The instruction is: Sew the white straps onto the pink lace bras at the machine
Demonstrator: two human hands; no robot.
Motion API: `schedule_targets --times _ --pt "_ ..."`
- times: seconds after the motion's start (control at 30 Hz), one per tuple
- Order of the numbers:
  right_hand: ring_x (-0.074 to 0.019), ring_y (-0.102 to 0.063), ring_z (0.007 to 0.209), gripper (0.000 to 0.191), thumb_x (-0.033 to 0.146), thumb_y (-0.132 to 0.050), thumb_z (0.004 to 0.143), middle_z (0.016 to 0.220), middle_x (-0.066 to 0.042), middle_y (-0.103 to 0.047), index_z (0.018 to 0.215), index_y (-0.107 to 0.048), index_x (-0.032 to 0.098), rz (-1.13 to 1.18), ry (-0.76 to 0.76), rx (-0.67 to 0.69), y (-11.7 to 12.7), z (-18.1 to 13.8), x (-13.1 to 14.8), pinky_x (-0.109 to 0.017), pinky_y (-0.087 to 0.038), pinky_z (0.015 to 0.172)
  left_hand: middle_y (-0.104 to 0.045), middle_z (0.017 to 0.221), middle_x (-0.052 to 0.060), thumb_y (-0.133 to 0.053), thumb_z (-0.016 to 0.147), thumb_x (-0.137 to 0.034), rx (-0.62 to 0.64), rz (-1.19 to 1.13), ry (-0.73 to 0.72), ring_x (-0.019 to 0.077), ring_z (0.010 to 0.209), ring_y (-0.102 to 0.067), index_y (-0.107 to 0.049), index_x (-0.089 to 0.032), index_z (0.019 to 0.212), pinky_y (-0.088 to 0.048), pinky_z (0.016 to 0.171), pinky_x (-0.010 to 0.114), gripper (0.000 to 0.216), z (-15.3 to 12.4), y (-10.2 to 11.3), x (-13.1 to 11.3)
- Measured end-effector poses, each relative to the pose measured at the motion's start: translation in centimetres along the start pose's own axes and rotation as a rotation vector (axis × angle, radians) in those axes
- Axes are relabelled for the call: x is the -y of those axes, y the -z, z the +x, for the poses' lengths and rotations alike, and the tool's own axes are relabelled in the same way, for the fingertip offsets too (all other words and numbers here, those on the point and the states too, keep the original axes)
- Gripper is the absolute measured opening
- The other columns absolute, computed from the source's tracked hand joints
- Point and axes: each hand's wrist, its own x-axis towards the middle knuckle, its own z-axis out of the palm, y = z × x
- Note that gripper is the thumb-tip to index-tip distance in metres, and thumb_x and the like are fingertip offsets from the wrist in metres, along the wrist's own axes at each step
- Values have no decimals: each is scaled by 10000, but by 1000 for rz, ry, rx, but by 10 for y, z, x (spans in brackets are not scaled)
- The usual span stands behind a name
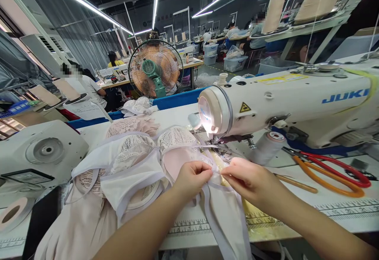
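Observation:
Both hands pinch the edge of a pale pink and white lace bra just in front of the sewing machine's needle area. My left hand has thumb and forefinger closed on the trim beside the cup. A short gap to the right, my right hand pinches the same trimmed edge, its fingers closed. The bra's wide wing hangs over the table's front edge between my forearms. The sewing machine stands behind, its lamp lit. More lace bras lie heaped to the left of my left hand.
Right of my hands are orange-handled scissors, red-handled scissors, a wooden-handled tool and a grey thread cone. A tape roll and a white machine head sit left. A large fan stands beyond the table; people work farther back.

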Motion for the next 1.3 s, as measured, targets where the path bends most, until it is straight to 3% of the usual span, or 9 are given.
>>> schedule_targets --times 0.43,0.53,0.73,0.83,0.9,0.97,1.1,1.2,1.3 --pt "-151 -468 558 247 168 -379 841 627 -19 -472 758 -611 190 -102 -18 44 -5 4 5 -249 -322 484 -465 569 -12 -506 684 -211 -8 204 -78 104 550 -403 -548 -144 621 -299 526 237 100 -1 1 -1" --pt "-163 -486 577 269 162 -347 848 645 -33 -493 750 -596 177 -110 -40 43 -10 7 9 -266 -343 506 -507 606 7 -467 709 -167 -66 464 -211 123 584 -448 -558 -155 652 -326 548 244 108 -4 4 -2" --pt "-177 -532 630 215 161 -367 830 688 -50 -557 704 -540 178 -39 -76 93 -23 22 11 -276 -396 550 -534 618 42 -425 763 -150 -185 1270 -501 155 567 -456 -532 -171 636 -257 503 279 168 -9 11 -1" --pt "-179 -557 626 151 175 -398 813 706 -47 -597 892 -527 170 59 -123 73 -31 28 7 -279 -424 550 -526 595 37 -433 749 -123 -289 1518 -570 163 533 -448 -519 -180 609 -211 474 289 174 -10 11 1" --pt "-182 -576 630 298 169 -406 805 708 -41 -617 1098 -462 158 135 -127 67 -35 30 4 -283 -444 564 -514 571 29 -447 734 -105 -344 1595 -619 166 514 -446 -508 -185 588 -204 465 291 177 -10 10 3" --pt "-185 -596 681 346 154 -409 798 737 -41 -635 1141 -453 176 204 -87 74 -38 30 0 -287 -461 607 -509 563 26 -461 726 -96 -380 1637 -687 170 514 -452 -505 -188 589 -212 464 293 171 -10 9 6" --pt "-191 -586 699 152 168 -398 815 743 -50 -630 818 -547 192 228 -48 53 -44 27 -3 -289 -459 601 -506 572 20 -453 741 -83 -391 1640 -736 169 519 -455 -500 -196 614 -231 471 294 176 -10 8 11" --pt "-177 -558 617 164 176 -380 834 682 -43 -603 763 -527 185 191 -38 -39 -48 23 -5 -277 -441 543 -539 650 21 -421 783 -110 -333 1505 -642 152 548 -469 -510 -193 686 -254 484 280 156 -11 7 10" --pt "-165 -551 594 169 167 -378 844 668 -33 -596 800 -541 178 152 37 -156 -48 20 -9 -265 -428 524 -561 747 18 -439 804 -200 -243 1149 -454 137 622 -495 -504 -189 805 -313 531 252 66 -10 6 5"
